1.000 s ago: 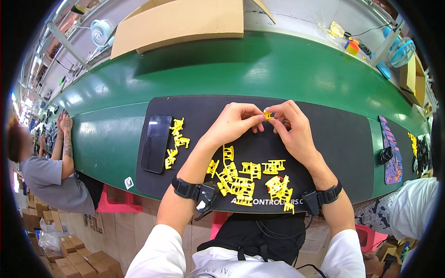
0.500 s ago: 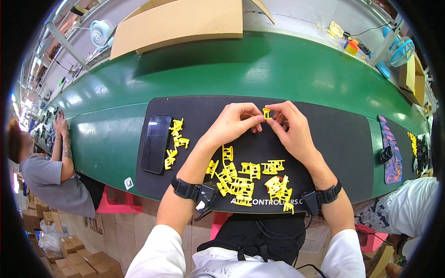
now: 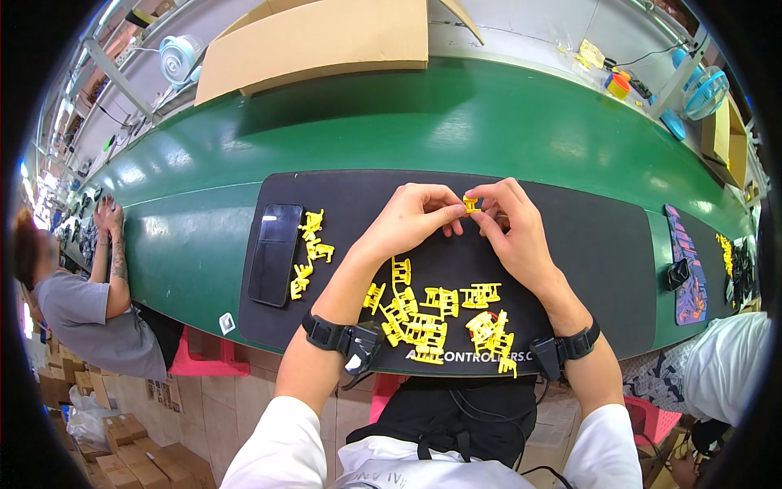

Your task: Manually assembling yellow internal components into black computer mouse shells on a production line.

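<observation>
Between my two hands, above the far part of the black mat (image 3: 582, 244), is a small yellow plastic frame-shaped part (image 3: 471, 204). My left hand (image 3: 419, 213) pinches its left side with thumb and forefinger. From the right, the fingertips of my right hand (image 3: 507, 220) close on the same part. Nearer to me lies a loose pile of similar yellow parts (image 3: 423, 326), with a smaller cluster (image 3: 493, 332) to its right showing a bit of red. Another short row of yellow parts (image 3: 309, 244) lies left of my left forearm.
A black smartphone (image 3: 275, 254) rests at the mat's left end. Behind, a large cardboard box (image 3: 318, 49) stands on the green table (image 3: 489, 114). A co-worker (image 3: 98, 310) sits at the left, another (image 3: 725, 367) at the right beside a patterned mat (image 3: 688, 269).
The yellow part between my fingertips has turned slightly and sits a little lower. My hands stay in nearly the same place. The co-worker at the right has shifted an arm.
</observation>
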Available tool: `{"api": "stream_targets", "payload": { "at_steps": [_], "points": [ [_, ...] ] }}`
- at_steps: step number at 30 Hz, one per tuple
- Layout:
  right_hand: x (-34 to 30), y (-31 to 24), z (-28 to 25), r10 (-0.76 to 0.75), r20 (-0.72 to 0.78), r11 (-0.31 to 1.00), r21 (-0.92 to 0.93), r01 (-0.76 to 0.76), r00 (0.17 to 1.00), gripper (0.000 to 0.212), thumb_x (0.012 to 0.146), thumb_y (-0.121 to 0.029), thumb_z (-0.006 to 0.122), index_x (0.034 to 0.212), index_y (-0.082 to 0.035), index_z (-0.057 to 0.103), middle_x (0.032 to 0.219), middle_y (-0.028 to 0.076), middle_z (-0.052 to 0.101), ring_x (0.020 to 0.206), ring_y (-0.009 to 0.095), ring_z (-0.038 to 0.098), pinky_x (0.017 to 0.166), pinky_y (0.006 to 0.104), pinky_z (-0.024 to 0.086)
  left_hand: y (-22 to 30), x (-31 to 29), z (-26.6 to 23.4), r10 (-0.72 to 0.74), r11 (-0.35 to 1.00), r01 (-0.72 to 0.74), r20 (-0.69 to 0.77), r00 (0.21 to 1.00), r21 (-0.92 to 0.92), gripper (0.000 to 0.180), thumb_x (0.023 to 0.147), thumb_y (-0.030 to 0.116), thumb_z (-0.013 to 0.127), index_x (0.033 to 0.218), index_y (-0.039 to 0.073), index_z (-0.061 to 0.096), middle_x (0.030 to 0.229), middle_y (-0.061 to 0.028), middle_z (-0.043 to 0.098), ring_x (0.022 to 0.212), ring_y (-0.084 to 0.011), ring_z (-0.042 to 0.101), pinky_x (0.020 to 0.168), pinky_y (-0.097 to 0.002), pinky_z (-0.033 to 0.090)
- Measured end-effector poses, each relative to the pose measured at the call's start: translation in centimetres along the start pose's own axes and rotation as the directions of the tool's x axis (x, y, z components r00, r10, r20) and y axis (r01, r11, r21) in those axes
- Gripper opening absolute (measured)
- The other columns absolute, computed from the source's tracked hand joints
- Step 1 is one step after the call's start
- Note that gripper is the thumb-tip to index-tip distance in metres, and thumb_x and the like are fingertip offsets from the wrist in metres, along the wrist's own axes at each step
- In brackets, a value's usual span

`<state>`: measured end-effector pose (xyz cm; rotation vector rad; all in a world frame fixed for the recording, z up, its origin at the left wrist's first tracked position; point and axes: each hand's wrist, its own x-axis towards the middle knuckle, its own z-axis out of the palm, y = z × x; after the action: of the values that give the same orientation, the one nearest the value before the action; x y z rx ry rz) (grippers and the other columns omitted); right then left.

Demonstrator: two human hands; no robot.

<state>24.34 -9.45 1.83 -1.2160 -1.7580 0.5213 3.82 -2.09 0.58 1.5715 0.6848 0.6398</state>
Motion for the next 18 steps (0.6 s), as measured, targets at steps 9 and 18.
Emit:
{"api": "stream_targets", "payload": {
  "at_steps": [9,18],
  "points": [
    [0.08,-0.17,-0.02,-0.007,0.000,0.999,-0.042,0.007,1.000,0.022,0.092,0.003,0.072,0.114,-0.001,0.069,0.093,0.008,0.059,0.072,0.016,0.062,0.065,0.0301,0.051,-0.06,-0.03,0.01,0.003,1.000,-0.003,-0.014,1.000,0.025,0.019,0.104,0.014,0.066,0.104,-0.004,0.070,0.088,-0.0073,0.074,0.080,-0.0111,0.066,0.076,-0.0268,0.055],
    [-0.12,0.71,-0.11,0.005,0.013,0.998,-0.059,-0.004,1.000,0.016,0.096,-0.004,0.073,0.109,0.002,0.067,0.091,0.009,0.062,0.073,0.018,0.064,0.065,0.0312,0.052,0.19,0.02,0.07,0.044,0.999,-0.044,-0.018,0.999,0.009,0.019,0.104,0.016,0.067,0.103,-0.003,0.069,0.088,-0.0062,0.073,0.080,-0.0105,0.065,0.075,-0.0263,0.053]
  ]
}}
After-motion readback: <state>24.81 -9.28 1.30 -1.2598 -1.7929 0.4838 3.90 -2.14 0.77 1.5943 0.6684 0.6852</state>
